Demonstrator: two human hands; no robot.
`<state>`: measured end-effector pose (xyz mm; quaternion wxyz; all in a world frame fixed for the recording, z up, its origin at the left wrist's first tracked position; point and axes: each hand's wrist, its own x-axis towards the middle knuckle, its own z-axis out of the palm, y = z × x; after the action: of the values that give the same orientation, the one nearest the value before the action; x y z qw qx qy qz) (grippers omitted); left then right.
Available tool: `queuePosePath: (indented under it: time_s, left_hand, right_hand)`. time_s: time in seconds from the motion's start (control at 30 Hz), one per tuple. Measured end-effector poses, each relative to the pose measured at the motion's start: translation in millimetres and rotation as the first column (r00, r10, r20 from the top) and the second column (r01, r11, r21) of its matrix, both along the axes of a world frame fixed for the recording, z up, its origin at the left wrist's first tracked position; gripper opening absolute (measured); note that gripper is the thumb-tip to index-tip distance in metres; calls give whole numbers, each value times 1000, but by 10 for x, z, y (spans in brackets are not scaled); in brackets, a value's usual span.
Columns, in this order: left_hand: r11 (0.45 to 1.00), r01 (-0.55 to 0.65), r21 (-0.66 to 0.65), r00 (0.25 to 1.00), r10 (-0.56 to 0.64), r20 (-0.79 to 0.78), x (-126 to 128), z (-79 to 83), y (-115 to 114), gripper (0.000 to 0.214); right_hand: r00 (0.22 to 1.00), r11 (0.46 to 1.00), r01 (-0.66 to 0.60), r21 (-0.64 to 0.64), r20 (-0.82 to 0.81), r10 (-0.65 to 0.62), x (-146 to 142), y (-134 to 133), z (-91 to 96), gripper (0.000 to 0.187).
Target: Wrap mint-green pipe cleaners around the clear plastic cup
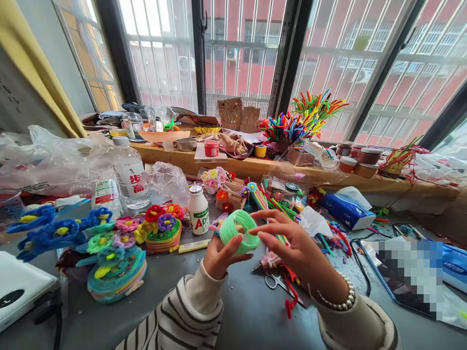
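Note:
A light green ring-shaped cylinder (pixel 237 228), which looks wound from fuzzy pipe cleaner, is raised over the middle of the grey table. My left hand (pixel 220 255) is closed around its lower left side, thumb across the front. From the right, my right hand (pixel 286 243) reaches over, its fingertips closed on the ring's right rim; what lies between them is partly hidden. Below the right hand lie a pair of scissors (pixel 273 281), a red pipe cleaner (pixel 290 305) and a pink glue gun (pixel 269 261).
Pipe-cleaner flowers (pixel 109 248) on a coiled base and a smaller flower pot (pixel 164 233) stand left. Behind are a white drink bottle (pixel 198 210) and a clear water bottle (pixel 129 175). To the right lie a tissue pack (pixel 345 210) and a tablet-like device (pixel 390 272). A cluttered sill (pixel 164 158) runs behind.

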<state>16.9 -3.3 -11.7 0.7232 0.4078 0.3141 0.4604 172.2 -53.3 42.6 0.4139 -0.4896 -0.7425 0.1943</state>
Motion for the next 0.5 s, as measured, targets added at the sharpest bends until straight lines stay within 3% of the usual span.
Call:
queuePosePath:
  time_s: [0.1, 0.23, 0.37, 0.5]
  left_hand:
    - [1000, 7, 16, 999, -7, 35, -41, 9, 29, 64]
    - [1000, 6, 11, 996, -7, 92, -79, 13, 50, 52]
    - [999, -8, -42, 990, 14, 138, -101, 0, 85, 49]
    - [999, -16, -48, 989, 22, 146, -113, -10, 116, 50]
  right_hand:
    - [984, 978, 178, 113, -53, -173, 219, -4, 86, 25]
    - [907, 910, 392, 136, -222, -357, 516, -16, 149, 23]
    - [874, 869, 470, 158, -221, -433, 684, 27, 87, 20]
    - [874, 865, 479, 148, -172, -454, 727, 113, -6, 21]
